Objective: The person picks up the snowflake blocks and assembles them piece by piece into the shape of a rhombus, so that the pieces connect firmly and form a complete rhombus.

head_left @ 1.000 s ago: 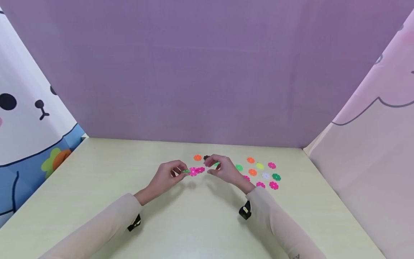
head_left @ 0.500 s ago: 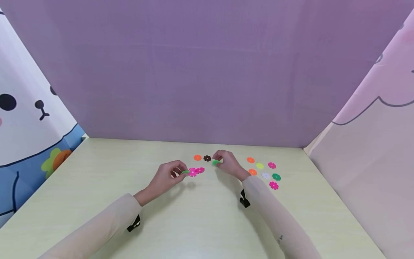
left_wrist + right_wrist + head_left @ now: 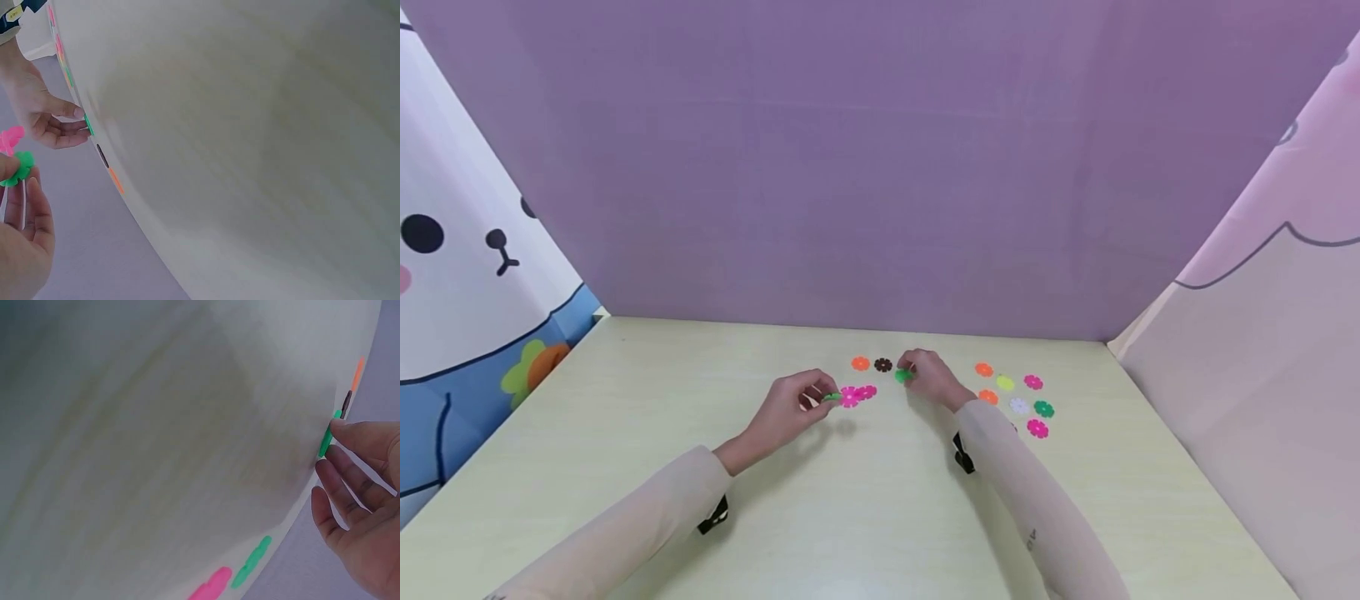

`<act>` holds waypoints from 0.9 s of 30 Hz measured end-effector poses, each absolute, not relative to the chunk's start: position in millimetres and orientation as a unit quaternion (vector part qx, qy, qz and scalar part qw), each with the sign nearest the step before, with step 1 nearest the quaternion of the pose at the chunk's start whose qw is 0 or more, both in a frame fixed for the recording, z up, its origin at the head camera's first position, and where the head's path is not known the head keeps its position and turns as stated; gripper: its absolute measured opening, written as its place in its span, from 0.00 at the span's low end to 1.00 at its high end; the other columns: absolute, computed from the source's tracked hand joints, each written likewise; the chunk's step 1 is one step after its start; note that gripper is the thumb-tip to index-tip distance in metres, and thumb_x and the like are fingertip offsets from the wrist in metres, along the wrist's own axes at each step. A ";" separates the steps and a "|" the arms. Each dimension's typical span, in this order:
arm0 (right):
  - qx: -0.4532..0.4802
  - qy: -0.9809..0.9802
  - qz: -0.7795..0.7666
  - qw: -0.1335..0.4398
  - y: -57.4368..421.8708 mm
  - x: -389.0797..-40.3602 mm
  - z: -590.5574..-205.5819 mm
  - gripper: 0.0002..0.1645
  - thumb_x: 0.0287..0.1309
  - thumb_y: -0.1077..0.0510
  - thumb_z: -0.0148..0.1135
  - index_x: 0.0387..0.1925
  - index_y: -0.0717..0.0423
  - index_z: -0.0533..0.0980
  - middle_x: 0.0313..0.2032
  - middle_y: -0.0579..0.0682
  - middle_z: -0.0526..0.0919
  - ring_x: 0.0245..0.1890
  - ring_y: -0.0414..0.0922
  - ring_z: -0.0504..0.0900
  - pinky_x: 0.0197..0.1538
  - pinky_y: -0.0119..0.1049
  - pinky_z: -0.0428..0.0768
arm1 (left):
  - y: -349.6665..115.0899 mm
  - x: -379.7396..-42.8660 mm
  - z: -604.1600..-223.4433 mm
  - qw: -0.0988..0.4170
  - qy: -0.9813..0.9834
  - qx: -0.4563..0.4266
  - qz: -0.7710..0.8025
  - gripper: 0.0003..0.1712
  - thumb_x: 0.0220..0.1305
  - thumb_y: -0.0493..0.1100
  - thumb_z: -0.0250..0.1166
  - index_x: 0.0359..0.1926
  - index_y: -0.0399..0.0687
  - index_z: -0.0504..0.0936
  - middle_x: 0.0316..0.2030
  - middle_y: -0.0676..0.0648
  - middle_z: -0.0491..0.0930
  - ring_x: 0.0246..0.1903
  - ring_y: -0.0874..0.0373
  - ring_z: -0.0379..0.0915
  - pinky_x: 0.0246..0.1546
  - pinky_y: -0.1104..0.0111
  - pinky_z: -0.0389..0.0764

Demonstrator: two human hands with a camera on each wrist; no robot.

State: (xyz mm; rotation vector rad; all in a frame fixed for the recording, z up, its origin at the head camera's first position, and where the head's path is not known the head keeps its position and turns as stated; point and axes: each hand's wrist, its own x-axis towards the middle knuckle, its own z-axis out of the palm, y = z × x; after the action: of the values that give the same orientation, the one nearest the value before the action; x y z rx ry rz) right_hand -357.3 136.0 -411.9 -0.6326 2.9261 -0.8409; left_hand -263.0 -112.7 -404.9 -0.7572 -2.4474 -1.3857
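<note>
In the head view my left hand (image 3: 786, 412) pinches a green flower-shaped piece (image 3: 831, 397). Two pink flower pieces (image 3: 850, 397) adjoin it, raised off the table with a shadow below. The left wrist view shows the thumb pressed on that green flower (image 3: 24, 167), with pink (image 3: 11, 139) behind it. To the right, my right hand (image 3: 931, 377) has its thumb and fingers on another green flower piece (image 3: 904, 376) at the table surface. In the right wrist view this green piece (image 3: 329, 434) appears edge-on between thumb and fingertips; the other fingers are loosely bent.
An orange flower piece (image 3: 861, 364) and a dark brown one (image 3: 883, 365) lie left of my right hand. Several more, including a yellow (image 3: 1005, 382), a white (image 3: 1018, 406) and a dark green one (image 3: 1043, 409), lie right. A purple backdrop (image 3: 865, 167) rises behind the table (image 3: 850, 517).
My right hand has moved slightly up and right from near the pink pieces and now pinches the green flower piece. The left hand stays almost still, holding its joined pieces.
</note>
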 end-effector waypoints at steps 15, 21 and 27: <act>-0.219 0.931 -0.291 -0.031 141.0 -355.0 -411.2 0.14 0.44 0.78 0.58 0.33 0.64 0.79 0.33 0.57 0.80 0.35 0.48 0.78 0.40 0.34 0.79 | -111.5 -261.6 -405.2 0.128 -0.842 -0.261 -0.455 0.11 0.53 0.35 0.66 0.39 0.48 0.82 0.31 0.52 0.80 0.29 0.62 0.77 0.26 0.73 0.78; -0.213 0.919 -0.329 -0.036 143.1 -351.9 -407.8 0.11 0.47 0.77 0.57 0.31 0.63 0.79 0.31 0.55 0.82 0.33 0.46 0.78 0.39 0.34 0.79 | -112.7 -262.9 -406.6 0.131 -0.840 -0.263 -0.455 0.10 0.53 0.35 0.66 0.38 0.49 0.82 0.31 0.52 0.81 0.29 0.63 0.77 0.26 0.73 0.78; -0.200 0.895 -0.397 -0.033 144.1 -342.0 -399.0 0.08 0.50 0.72 0.58 0.34 0.63 0.78 0.33 0.56 0.82 0.33 0.46 0.79 0.39 0.33 0.79 | -113.3 -264.8 -408.2 0.136 -0.840 -0.264 -0.455 0.10 0.53 0.35 0.66 0.37 0.50 0.82 0.31 0.53 0.81 0.29 0.63 0.77 0.25 0.73 0.78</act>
State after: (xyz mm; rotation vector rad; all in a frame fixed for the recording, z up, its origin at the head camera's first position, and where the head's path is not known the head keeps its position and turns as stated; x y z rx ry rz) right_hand -342.0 144.1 -399.0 -0.6435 2.8738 -1.2737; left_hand -264.8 -113.3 -408.2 -0.7634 -2.4311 -1.3173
